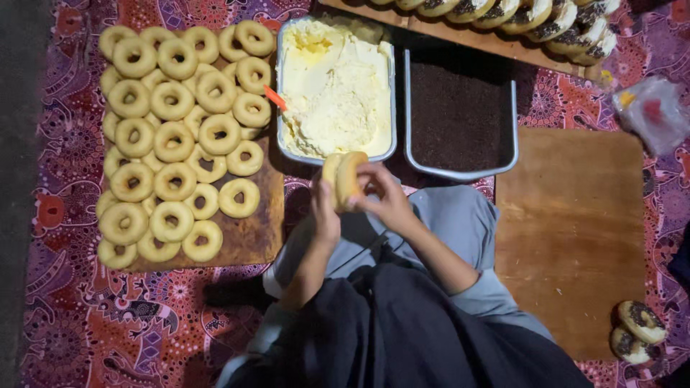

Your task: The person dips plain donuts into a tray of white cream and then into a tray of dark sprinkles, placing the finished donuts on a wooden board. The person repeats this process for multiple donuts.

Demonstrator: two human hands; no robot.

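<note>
- So, both hands up over the lap, split doughnut [342,178] held on edge between them.
- Left hand [325,215] cupping it from behind, fingers curled round the rim.
- Right hand [387,199] pinching the front half, fingertips pressed on.
- Just beyond: tray of pale cream [336,86], tray of dark sprinkles [460,115].
- Left side: board piled with plain doughnuts [180,136].

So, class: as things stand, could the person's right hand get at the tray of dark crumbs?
Probably yes. The right hand sits just in front of the crumb tray, with nothing between them. But both hands, the left hand too, are holding a split doughnut, so it would have to let go first.
</note>
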